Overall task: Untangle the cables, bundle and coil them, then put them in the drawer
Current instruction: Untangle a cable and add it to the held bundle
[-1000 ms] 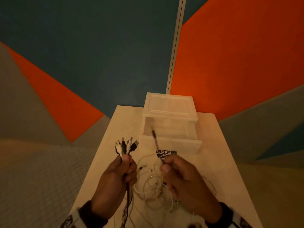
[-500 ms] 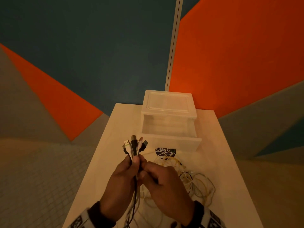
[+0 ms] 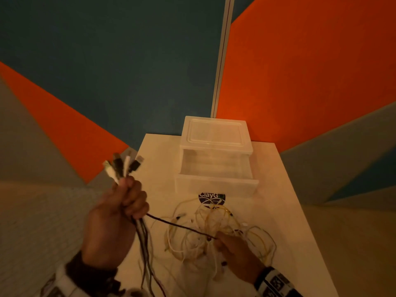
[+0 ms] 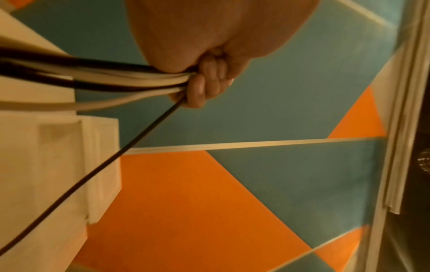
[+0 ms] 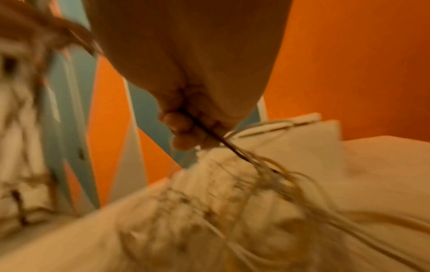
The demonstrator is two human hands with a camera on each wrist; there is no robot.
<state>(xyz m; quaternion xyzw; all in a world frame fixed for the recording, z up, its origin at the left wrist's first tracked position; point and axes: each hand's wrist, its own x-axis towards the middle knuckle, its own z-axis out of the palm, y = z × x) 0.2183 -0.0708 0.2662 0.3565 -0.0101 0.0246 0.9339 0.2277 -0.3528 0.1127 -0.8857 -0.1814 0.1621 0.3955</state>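
Observation:
My left hand [image 3: 126, 200] is raised at the table's left edge and grips a bunch of cable ends [image 3: 123, 166], black and white plugs fanning out above the fist; the cords [image 3: 145, 249] hang below it. In the left wrist view the fingers [image 4: 204, 86] curl round the same cords [image 4: 116, 81]. A thin dark cable [image 3: 182, 226] runs taut from that fist to my right hand [image 3: 233, 251], which pinches it low over a tangle of white and yellow cables [image 3: 216, 228] on the table. The right wrist view, blurred, shows the dark cable [image 5: 209, 132] between my fingertips.
A translucent plastic drawer unit [image 3: 215, 144] stands at the table's far end, its drawer [image 3: 216, 183] pulled open and holding nothing I can see. A dark round ClayG sticker [image 3: 211, 197] lies in front of it. The pale table [image 3: 285, 211] drops off left and right; orange and teal walls rise behind.
The hands were together at the plugs half a second ago. Now the left has lifted left with the bunch, and the right has slid down and right along the dark cable.

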